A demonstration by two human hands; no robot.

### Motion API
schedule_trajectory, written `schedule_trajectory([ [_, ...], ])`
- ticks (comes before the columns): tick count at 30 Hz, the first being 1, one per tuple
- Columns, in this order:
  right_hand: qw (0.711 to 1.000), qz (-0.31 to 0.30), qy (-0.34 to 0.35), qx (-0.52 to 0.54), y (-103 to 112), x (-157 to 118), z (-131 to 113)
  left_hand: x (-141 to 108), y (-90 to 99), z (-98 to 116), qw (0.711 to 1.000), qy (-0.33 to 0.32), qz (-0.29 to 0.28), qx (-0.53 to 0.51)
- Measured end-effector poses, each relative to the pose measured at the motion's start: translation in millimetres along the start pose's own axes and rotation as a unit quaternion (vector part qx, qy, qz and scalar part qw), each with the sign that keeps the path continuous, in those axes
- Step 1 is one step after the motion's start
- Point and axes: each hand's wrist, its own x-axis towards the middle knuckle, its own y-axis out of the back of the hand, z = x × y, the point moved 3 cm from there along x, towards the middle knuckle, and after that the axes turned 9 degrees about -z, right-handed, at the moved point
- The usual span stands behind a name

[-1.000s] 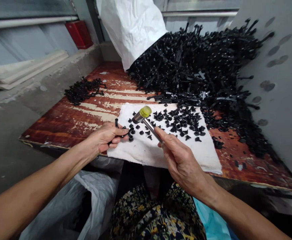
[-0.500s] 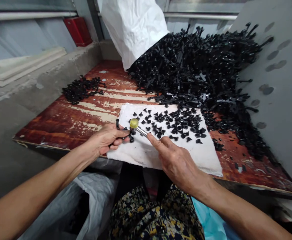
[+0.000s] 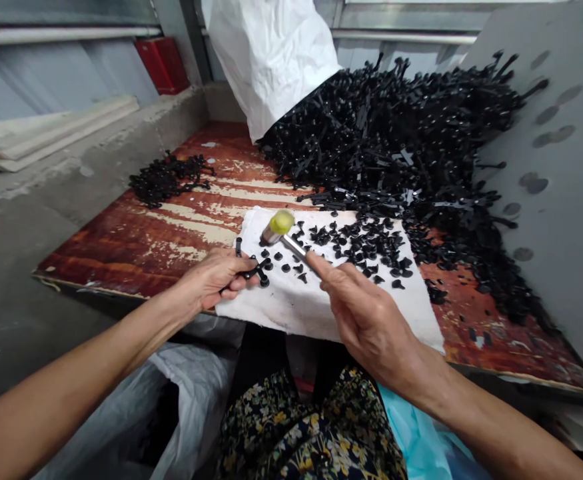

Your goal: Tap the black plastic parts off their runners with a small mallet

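Note:
My left hand is closed on a black plastic part, with dark ends sticking out past the fingers over the left edge of a white cloth. In my right hand is the metal handle of a small mallet, which has a yellow-green face and a silver head. The mallet head is raised above and slightly right of the black part, apart from it. Small black caps lie scattered over the cloth, several close to the left fingertips.
A large heap of black parts spills from a white sack at the back right. A smaller pile lies on the worn red-brown table. A grey panel stands on the right, and a red box behind.
The mallet has lifted off the black part and moved up and to the right with my right hand. My left hand stays nearly in place, still gripping the part.

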Motion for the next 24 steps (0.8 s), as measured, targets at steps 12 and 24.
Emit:
schedule_trajectory([
  [12, 0.999, 0.039, 0.007, -0.009, 2, 1, -1, 4, 0.0, -1, 1.0, 0.019, 0.002, -0.022],
  [24, 0.969, 0.073, -0.136, 0.191, 16, -19, 11, -18, 2.6, 14, 0.993, -0.018, 0.006, 0.116],
])
